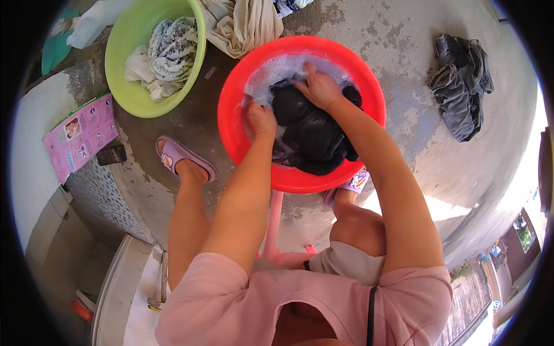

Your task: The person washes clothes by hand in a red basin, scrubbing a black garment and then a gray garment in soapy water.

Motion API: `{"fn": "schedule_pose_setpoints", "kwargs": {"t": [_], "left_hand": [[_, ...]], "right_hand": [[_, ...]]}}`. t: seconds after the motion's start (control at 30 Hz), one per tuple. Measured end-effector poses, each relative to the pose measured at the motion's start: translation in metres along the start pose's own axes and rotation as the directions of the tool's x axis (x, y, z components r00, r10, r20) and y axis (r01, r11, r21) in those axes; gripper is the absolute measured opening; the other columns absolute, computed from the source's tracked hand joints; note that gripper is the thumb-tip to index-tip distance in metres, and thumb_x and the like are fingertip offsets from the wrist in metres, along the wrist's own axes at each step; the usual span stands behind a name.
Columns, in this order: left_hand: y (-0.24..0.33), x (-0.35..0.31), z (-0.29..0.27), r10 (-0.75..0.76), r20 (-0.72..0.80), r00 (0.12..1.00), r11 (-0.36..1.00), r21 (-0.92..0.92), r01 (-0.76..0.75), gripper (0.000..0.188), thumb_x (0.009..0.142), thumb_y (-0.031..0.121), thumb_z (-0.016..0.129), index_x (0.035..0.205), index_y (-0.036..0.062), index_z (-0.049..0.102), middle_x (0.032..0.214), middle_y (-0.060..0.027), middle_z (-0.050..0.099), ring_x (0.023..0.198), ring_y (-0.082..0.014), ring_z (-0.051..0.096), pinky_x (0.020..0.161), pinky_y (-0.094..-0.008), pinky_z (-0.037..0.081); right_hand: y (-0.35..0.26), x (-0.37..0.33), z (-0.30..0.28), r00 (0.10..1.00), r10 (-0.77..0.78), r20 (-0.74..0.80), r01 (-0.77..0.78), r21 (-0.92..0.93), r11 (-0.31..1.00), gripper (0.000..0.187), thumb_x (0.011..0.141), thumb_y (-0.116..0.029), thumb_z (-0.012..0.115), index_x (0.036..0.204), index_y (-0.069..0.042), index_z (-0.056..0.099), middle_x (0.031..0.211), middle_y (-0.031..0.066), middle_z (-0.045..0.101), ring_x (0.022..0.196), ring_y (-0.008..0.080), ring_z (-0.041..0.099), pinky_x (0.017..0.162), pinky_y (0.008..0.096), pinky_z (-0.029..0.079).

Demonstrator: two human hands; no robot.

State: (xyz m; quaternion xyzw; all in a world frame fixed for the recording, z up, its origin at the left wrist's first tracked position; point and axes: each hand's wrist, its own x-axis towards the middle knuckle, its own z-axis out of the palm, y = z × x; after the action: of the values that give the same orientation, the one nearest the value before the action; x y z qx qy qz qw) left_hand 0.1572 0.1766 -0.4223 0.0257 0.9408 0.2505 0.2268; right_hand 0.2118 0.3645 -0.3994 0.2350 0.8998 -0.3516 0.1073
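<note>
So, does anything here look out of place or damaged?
Perhaps: dark grey clothing lies crumpled on the floor, right of the red basin rather than inside it. The floor's surface also looks patchy and worn.

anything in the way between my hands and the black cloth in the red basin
Nothing solid is visible in the way: the right hand is at the upper edge of the black cloth, the left hand at its left edge. White suds lie near both.

Two bare hands in there, left hand [262, 120] and right hand [321, 89]! One red basin [300, 183], one green basin [117, 86], two in all! Purple sandals [178, 151], two again! Now the singles: one pink packet [82, 138], one black phone [111, 155], one dark clothing heap [461, 87] outside the basins!
</note>
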Motion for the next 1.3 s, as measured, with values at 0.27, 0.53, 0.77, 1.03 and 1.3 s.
{"fn": "schedule_pose_setpoints", "kwargs": {"t": [0.27,0.53,0.77,1.03,1.3], "left_hand": [[0.034,-0.005,0.008,-0.485,0.251,0.838,0.332,-0.834,0.442,0.03,0.086,0.006,0.059,0.112,-0.0077,0.054,0.109,-0.0183,0.061,0.1,-0.0273,0.059,0.089,-0.0405,0.047],[0.069,-0.026,-0.007,0.163,0.587,0.793,-0.367,-0.71,0.601,0.038,0.097,0.029,0.05,0.125,0.0035,0.051,0.12,-0.0121,0.058,0.107,-0.0236,0.058,0.089,-0.0385,0.048],[0.072,-0.029,-0.008,0.292,0.501,0.815,-0.256,-0.78,0.571,0.043,0.096,0.042,0.049,0.121,0.0071,0.054,0.116,-0.0084,0.06,0.106,-0.024,0.058,0.088,-0.0391,0.048],[0.08,-0.045,-0.026,-0.199,0.644,0.739,0.065,-0.743,0.666,0.053,0.092,0.044,0.059,0.122,0.0011,0.052,0.113,-0.0092,0.061,0.105,-0.0233,0.059,0.087,-0.039,0.049],[0.004,-0.007,-0.008,-0.173,0.116,0.978,0.971,-0.143,0.189,0.024,0.089,0.013,0.057,0.106,-0.0042,0.058,0.094,-0.0103,0.066,0.088,-0.027,0.063,0.075,-0.038,0.048]], "right_hand": [[-0.013,-0.012,0.015,0.981,-0.08,-0.178,0.158,0.482,0.862,0.032,0.076,0.004,0.062,0.107,-0.005,0.057,0.095,0.0153,0.064,0.091,0.0329,0.064,0.079,0.0356,0.05],[-0.071,-0.053,-0.016,0.892,-0.434,-0.126,0.452,0.27,0.85,0.017,0.075,-0.017,0.072,0.087,-0.007,0.064,0.076,0.0133,0.062,0.072,0.0367,0.061,0.062,0.041,0.05],[-0.083,-0.053,-0.014,0.922,-0.283,-0.263,0.369,0.382,0.847,0.032,0.086,-0.034,0.057,0.075,-0.004,0.065,0.067,0.0184,0.061,0.066,0.0402,0.06,0.062,0.0448,0.05],[-0.028,-0.013,-0.021,0.979,-0.112,-0.169,0.139,0.159,0.977,0.036,0.091,-0.039,0.057,0.085,-0.004,0.062,0.075,0.0201,0.062,0.071,0.0406,0.06,0.063,0.0456,0.047],[0.007,0.014,0.005,0.958,-0.224,0.179,0.257,-0.193,0.947,0.034,0.092,-0.037,0.053,0.109,-0.009,0.059,0.095,0.0179,0.064,0.098,0.0364,0.058,0.08,0.0457,0.049]]}}
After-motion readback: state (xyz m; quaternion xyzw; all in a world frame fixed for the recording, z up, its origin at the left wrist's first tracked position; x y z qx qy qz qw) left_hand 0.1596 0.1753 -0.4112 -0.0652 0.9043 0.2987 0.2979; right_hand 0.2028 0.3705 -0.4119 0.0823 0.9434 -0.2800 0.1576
